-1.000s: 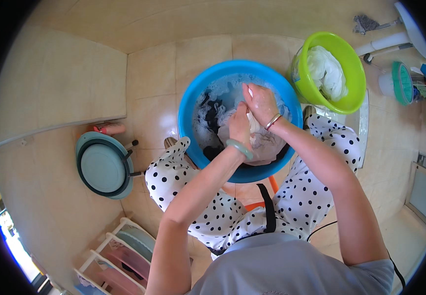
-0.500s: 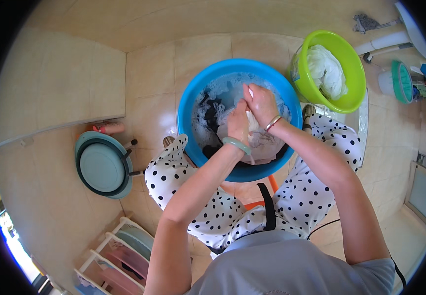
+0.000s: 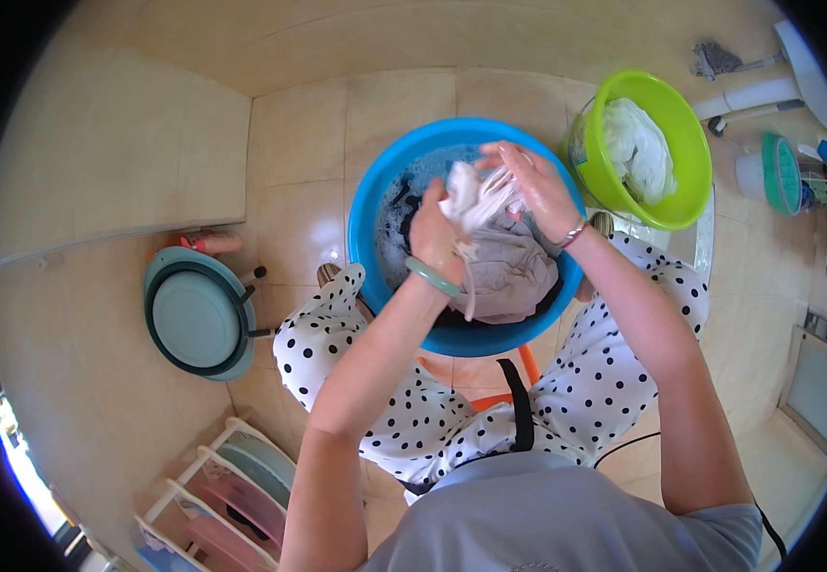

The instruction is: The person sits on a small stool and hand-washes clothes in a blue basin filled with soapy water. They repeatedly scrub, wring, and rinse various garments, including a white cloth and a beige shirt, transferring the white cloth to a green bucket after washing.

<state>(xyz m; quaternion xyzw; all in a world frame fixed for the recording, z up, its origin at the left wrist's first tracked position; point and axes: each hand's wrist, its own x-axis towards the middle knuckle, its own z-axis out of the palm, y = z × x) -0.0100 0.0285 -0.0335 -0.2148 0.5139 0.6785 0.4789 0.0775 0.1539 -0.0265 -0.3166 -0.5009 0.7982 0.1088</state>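
Note:
A blue basin point(image 3: 372, 176) of foamy water stands between my knees. In it lies a wet, pale pinkish-grey garment point(image 3: 504, 276), with dark clothing point(image 3: 396, 205) in the suds to its left. A bunched whitish part of the garment is raised above the water between my hands. My left hand point(image 3: 435, 234), below a green bangle, is closed round that bunch; some of its fingers are hidden behind the cloth. On the bunch's right side my right hand point(image 3: 542, 195) has its fingers stretched and apart, the palm against the cloth. A thin pale strap hangs below my left hand.
A lime-green bucket point(image 3: 690, 143) holding white cloth point(image 3: 638, 153) stands right of the basin. At left, a pale blue-green folding basin point(image 3: 199, 319) leans by the wall. A white rack point(image 3: 194, 477) with basins is at lower left. An orange stool point(image 3: 492, 401) shows beneath me.
My hands were close together, clenched on the cloth. Now they are apart, the right hand's fingers have opened, and the whitish bunch shows between them.

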